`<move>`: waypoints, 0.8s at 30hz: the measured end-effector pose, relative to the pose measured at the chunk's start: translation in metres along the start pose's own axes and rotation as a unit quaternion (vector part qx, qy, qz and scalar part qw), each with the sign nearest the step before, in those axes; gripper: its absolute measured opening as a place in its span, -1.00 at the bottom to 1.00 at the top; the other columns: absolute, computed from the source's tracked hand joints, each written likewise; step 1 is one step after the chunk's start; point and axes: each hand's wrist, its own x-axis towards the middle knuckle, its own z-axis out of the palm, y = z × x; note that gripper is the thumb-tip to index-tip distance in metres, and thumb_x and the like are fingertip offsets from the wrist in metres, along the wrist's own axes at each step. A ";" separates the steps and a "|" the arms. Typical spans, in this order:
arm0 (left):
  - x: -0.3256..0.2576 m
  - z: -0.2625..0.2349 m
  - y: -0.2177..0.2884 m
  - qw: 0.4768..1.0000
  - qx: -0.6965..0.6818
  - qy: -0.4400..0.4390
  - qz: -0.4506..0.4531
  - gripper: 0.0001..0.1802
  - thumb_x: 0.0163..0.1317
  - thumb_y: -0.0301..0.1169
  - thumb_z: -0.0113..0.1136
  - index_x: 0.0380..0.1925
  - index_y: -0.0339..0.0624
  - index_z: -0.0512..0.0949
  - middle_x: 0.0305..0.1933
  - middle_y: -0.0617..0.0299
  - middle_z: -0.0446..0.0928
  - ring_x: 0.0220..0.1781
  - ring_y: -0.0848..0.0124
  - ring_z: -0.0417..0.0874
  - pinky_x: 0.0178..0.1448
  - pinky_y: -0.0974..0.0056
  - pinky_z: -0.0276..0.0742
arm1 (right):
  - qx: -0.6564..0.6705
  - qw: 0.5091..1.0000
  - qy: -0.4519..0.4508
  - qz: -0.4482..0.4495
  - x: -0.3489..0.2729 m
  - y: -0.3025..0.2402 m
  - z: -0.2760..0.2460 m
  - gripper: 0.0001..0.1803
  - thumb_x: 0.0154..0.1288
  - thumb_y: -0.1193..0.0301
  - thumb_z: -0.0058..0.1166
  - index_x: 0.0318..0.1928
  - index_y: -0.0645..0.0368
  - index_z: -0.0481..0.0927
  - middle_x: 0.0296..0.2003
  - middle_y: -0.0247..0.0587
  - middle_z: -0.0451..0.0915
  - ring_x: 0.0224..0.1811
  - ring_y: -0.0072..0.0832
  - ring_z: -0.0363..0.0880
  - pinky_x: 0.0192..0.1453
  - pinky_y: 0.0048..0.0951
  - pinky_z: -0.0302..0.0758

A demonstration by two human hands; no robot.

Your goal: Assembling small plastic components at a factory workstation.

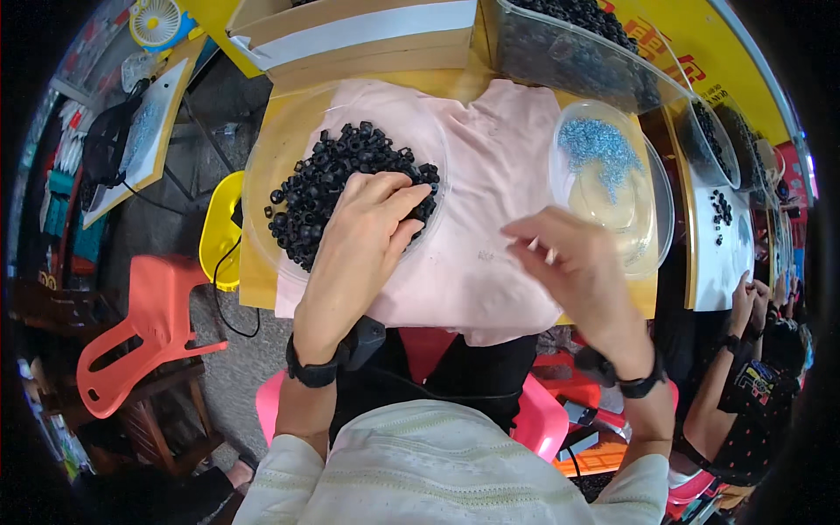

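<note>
My left hand (372,219) is over a heap of small black plastic parts (332,179) in a wide clear round tray (255,166). Its fingers are curled down among the parts at the heap's right side; whatever lies between the fingertips is hidden. Over the right front of a pale pink cloth (490,175), my right hand (573,267) hangs with bent fingers, smeared by motion. Beyond it stands a clear oval container (560,188) with many tiny bluish, shiny pieces (602,150), too small to name. Both wrists wear black bands.
A cardboard box (359,39) and a large clear bin of black parts (569,57) line the table's back. A yellow basin (219,232) and red plastic stool (149,324) are at left. On the right, another person's hands (748,302) are near a white-topped table (722,254).
</note>
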 end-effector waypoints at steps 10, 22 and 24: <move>-0.011 -0.004 -0.003 0.999 0.042 0.023 -0.017 -0.78 0.07 -0.57 0.29 -0.22 -0.26 0.62 -0.13 0.08 0.56 -0.03 0.10 0.53 0.07 0.18 0.46 | -0.158 0.986 0.034 -0.045 -0.021 0.022 0.054 -0.83 0.20 0.50 0.16 -0.17 0.16 0.59 -0.30 -0.21 0.53 -0.24 -0.22 0.60 -0.23 -0.27 0.54; -0.021 -0.002 -0.006 0.996 -0.025 0.069 -0.043 -0.85 0.07 -0.64 0.24 -0.32 -0.28 0.54 -0.30 0.09 0.53 -0.19 0.09 0.54 -0.09 0.14 0.46 | -0.070 0.995 0.070 -0.033 -0.032 0.022 0.053 -0.90 0.18 0.56 0.11 -0.28 0.19 0.50 -0.32 -0.12 0.50 -0.23 -0.16 0.56 -0.24 -0.21 0.53; -0.022 -0.005 -0.005 0.996 -0.022 0.070 -0.044 -0.85 0.09 -0.64 0.23 -0.31 -0.29 0.54 -0.34 0.09 0.53 -0.26 0.13 0.58 -0.14 0.17 0.49 | -0.022 0.997 0.069 -0.012 -0.038 0.022 0.051 -0.87 0.17 0.58 0.14 -0.27 0.21 0.49 -0.35 -0.09 0.50 -0.30 -0.14 0.58 -0.26 -0.22 0.52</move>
